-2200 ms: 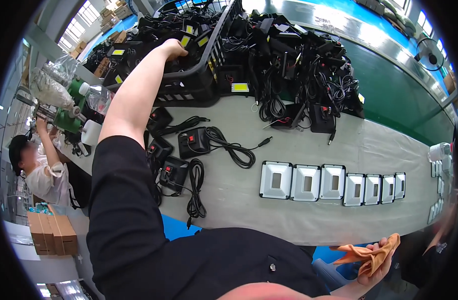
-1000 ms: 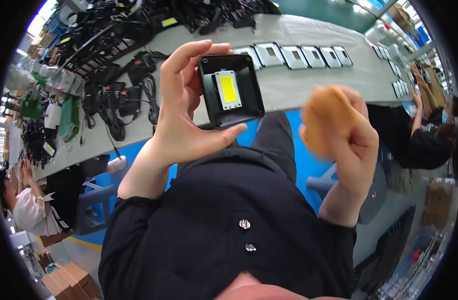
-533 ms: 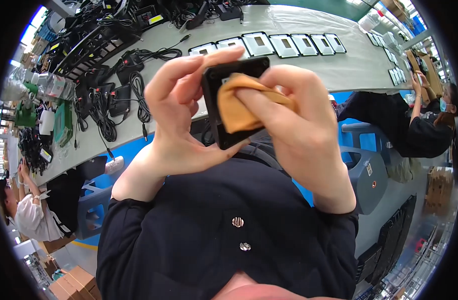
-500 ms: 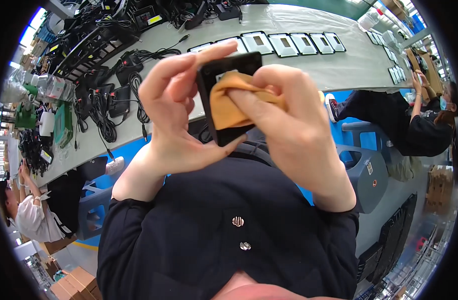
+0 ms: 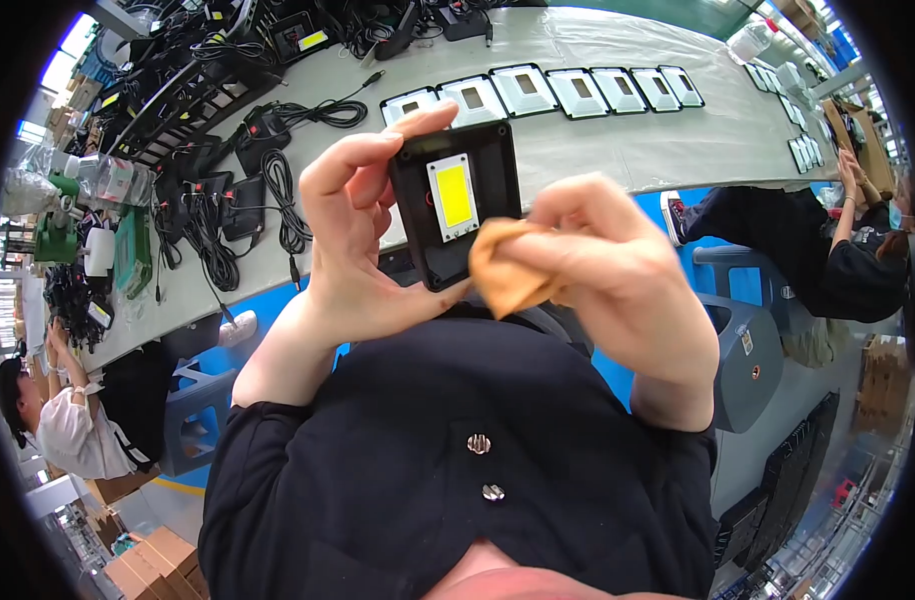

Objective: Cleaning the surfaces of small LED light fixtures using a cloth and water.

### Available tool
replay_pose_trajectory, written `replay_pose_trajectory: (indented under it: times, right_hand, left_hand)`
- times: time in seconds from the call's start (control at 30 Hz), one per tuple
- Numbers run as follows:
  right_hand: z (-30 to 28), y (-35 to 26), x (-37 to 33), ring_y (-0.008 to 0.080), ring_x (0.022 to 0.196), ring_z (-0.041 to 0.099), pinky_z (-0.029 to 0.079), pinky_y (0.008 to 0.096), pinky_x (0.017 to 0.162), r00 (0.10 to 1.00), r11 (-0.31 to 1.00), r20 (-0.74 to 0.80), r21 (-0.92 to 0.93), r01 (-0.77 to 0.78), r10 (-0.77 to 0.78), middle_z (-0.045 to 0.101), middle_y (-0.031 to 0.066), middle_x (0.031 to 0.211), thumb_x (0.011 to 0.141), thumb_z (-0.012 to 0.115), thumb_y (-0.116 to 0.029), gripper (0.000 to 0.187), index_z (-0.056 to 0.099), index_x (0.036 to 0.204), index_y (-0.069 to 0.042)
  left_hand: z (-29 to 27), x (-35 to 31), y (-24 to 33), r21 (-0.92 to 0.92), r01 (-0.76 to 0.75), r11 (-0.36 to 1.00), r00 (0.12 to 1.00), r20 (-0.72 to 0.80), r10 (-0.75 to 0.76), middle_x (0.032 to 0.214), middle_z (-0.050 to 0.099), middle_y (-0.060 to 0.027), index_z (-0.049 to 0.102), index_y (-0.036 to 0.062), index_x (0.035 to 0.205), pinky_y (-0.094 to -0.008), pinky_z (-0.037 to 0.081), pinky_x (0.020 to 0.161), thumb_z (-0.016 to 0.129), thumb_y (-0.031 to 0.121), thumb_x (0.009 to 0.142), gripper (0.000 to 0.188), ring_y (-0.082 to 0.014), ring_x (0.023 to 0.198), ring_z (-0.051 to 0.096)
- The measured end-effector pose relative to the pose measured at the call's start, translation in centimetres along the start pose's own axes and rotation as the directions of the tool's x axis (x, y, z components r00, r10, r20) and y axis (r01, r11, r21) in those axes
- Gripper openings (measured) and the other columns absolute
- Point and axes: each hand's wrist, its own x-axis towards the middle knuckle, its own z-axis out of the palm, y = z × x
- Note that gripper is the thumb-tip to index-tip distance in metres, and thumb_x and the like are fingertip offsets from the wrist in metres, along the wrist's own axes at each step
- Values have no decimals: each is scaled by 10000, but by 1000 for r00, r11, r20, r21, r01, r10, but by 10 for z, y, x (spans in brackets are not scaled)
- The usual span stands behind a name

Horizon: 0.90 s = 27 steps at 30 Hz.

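Observation:
My left hand [image 5: 353,240] grips a black rectangular lamp housing [image 5: 414,215] by its edges, fingers at the top and thumb at the lower corner. The housing's open side faces me and is tilted a little. Inside sits a white plate with a yellow LED panel [image 5: 456,197]. Pinched in my right hand [image 5: 618,265] is a crumpled orange cloth [image 5: 513,268], just beside the housing's lower right corner. Whether the cloth still touches the rim, I cannot tell.
On the table [image 5: 598,145], white panels with black frames [image 5: 526,90] stand in a row. Black lamps with coiled cables [image 5: 213,230] lie at the left. One co-worker [image 5: 73,420] sits at far left, another [image 5: 858,250] at far right. A blue-grey stool [image 5: 733,365] stands at my right.
My right hand has drawn the cloth out of the housing, moving right and down. The yellow LED panel, covered before, now shows. My left hand keeps its grip.

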Motion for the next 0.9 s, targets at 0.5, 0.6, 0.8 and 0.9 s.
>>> replay_pose_trajectory:
  times: [0.5, 0.6, 0.8, 0.9]
  right_hand:
    - [11, 17, 3, 230, 791, 577, 487, 306, 687, 988, 994, -156, -108, -31, 13, 535, 102, 965, 575, 805, -86, 406, 653, 949, -40]
    - [17, 24, 8, 238, 737, 592, 498, 321, 667, 990, 988, -121, -145, 56, -74, 571, 85, 901, 687, 747, -74, 284, 661, 958, -62]
    - [11, 49, 6, 44, 761, 554, 455, 204, 645, 828, 483, 323, 691, -537, 458, 613, 5, 876, 871, 632, -80, 180, 611, 1030, 1]
    - [20, 62, 1, 68, 795, 582, 475, 207, 679, 833, 181, 386, 857, -483, 395, 627, 23, 934, 896, 610, -115, 276, 577, 1138, 12]
  left_hand:
    - [3, -4, 2, -544, 539, 643, 793, 69, -606, 1389, 382, -241, 319, 16, 1333, -404, 417, 1018, 741, 348, 759, 786, -306, 1232, 484]
    - [1, -16, 0, -525, 672, 522, 700, 218, -681, 1419, 368, -182, 246, 38, 1410, -402, 372, 1043, 570, 525, 860, 803, -259, 1258, 455]
    - [-34, -23, -9, 372, 199, 907, 960, 112, -256, 1478, 297, -161, 328, 77, 1416, -410, 362, 1030, 639, 219, 833, 676, -319, 1269, 432]
    - [-31, -7, 0, 609, -135, 782, 970, 243, -22, 1435, 362, -183, 468, 145, 1333, -466, 367, 1035, 739, 102, 647, 739, -365, 1292, 392]
